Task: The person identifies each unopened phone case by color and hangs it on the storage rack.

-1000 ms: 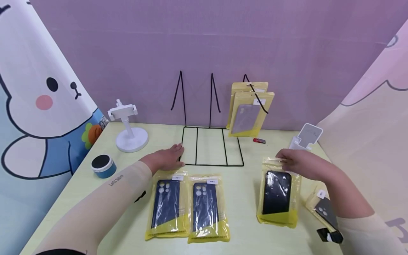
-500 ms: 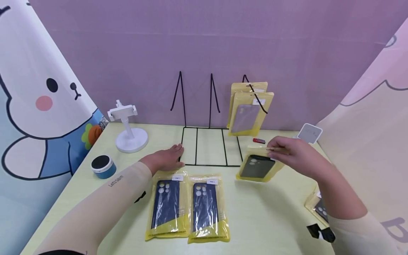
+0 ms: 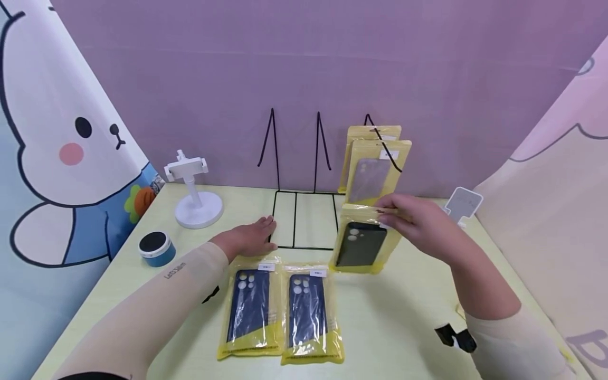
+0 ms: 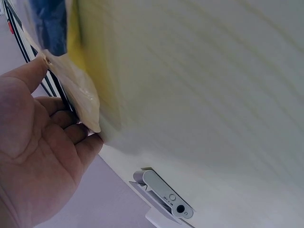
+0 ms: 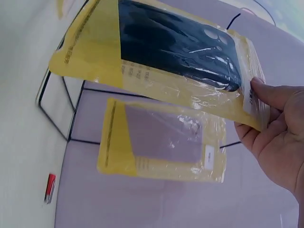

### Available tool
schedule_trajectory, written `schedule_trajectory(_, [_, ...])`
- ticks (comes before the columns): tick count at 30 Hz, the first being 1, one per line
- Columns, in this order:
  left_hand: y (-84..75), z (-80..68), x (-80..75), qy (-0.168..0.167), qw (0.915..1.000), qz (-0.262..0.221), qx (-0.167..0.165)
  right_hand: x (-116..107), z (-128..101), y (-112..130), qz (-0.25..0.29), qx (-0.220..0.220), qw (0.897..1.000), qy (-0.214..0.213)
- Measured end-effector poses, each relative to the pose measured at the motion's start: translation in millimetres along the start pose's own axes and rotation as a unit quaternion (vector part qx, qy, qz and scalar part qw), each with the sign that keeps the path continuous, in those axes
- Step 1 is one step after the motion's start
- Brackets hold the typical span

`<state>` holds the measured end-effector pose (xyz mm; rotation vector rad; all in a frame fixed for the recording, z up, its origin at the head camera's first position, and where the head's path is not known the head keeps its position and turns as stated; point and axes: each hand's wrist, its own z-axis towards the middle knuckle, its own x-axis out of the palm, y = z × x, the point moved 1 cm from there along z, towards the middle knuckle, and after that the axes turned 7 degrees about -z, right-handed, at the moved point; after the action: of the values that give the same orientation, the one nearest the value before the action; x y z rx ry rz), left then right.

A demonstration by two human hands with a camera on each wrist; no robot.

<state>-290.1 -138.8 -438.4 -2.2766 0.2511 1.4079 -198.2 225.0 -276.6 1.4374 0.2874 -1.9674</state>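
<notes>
Head view: right hand [image 3: 418,224] is pinching the top edge of a yellow packet [image 3: 362,238] with a black phone case inside, holding it off the table [image 3: 404,316] just in front of the wire rack [image 3: 313,216], at the rack's right end. Packet is hanging roughly upright, long axis near vertical, top tilted slightly right, camera cutouts up, clear front facing the viewer. Two more yellow packets [image 3: 375,171] are leaning in the rack's rightmost slot behind it. Left hand [image 3: 249,238] is lying flat, fingers straight and relaxed, holding nothing, fingertips at the rack's near left corner. Two blue-case packets [image 3: 282,316] are lying flat, side by side, near the left forearm. White phone stand [image 3: 195,195] and a blue round speaker [image 3: 157,248] are sitting far left.

Left wrist view: left hand [image 4: 38,156] is showing its palm, fingers loosely bent beside the black wire; a packet corner is touching the fingertips. Blurry otherwise.

Right wrist view: right hand [image 5: 278,137] is pinching the label end of the yellow packet [image 5: 166,52] between thumb and fingers; black case is showing through clear film. Another packet with a purple case [image 5: 164,142] is sitting behind it in the wire rack [image 5: 57,109]. Small red item [image 5: 48,187] is lying beyond.
</notes>
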Motion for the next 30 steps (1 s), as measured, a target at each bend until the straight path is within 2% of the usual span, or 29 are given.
schedule_trajectory(5, [-1.4, -0.9, 0.6, 0.003, 1.0000, -0.003, -0.006, 1.3, 9.5, 8.3, 0.013, -0.024, 0.999, -0.028])
schedule_trajectory(11, [1.2, 1.2, 0.8, 0.001, 0.9999, -0.003, -0.013, 5.4, 23.8, 15.6, 0.050, -0.053, 0.996, -0.043])
schedule_trajectory(14, [1.9, 2.5, 1.6, 0.001, 0.9999, -0.005, -0.014, 7.3, 31.0, 18.5, 0.052, -0.035, 0.997, -0.039])
schedule_trajectory(17, [2.0, 2.6, 2.1, 0.002, 0.9999, -0.005, -0.012, 8.3, 39.0, 22.3, 0.075, 0.005, 0.997, -0.030])
schedule_trajectory(19, [1.8, 2.2, 2.1, 0.001, 0.9999, -0.003, -0.010, 8.8, 44.5, 24.9, 0.094, 0.020, 0.995, -0.039])
schedule_trajectory(22, [1.8, 2.2, 1.8, 0.000, 1.0000, -0.002, -0.008, 9.7, 53.0, 27.6, 0.103, 0.016, 0.992, -0.068])
schedule_trajectory(25, [2.6, 3.1, 1.8, -0.001, 1.0000, -0.002, -0.008, 11.0, 61.0, 30.2, 0.085, 0.004, 0.992, -0.092])
schedule_trajectory(30, [3.0, 3.5, 2.6, 0.002, 0.9999, -0.006, -0.012, 15.0, 73.3, 32.5, 0.063, 0.023, 0.993, -0.098])
